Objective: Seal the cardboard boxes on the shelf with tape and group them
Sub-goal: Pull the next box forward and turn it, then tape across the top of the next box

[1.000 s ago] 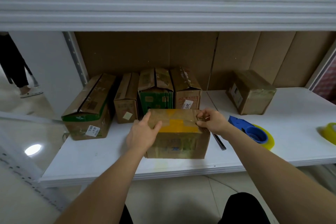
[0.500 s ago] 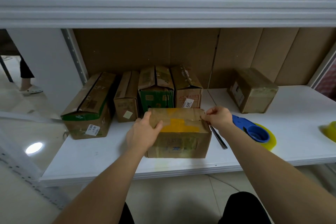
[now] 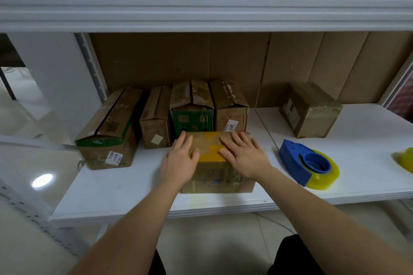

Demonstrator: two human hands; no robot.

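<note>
Six cardboard boxes sit on the white shelf (image 3: 357,152): four in a row (image 3: 192,107) at the back left, one lone box (image 3: 312,109) at the back right, and the front box (image 3: 214,163) touching the row. The left hand (image 3: 178,161) and right hand (image 3: 245,158) lie flat on its top, fingers spread, gripping nothing — yellow tape shows between them. Just right lies a blue tape dispenser (image 3: 299,161) with a yellow roll; another yellow roll (image 3: 405,158) sits at the far right edge
</note>
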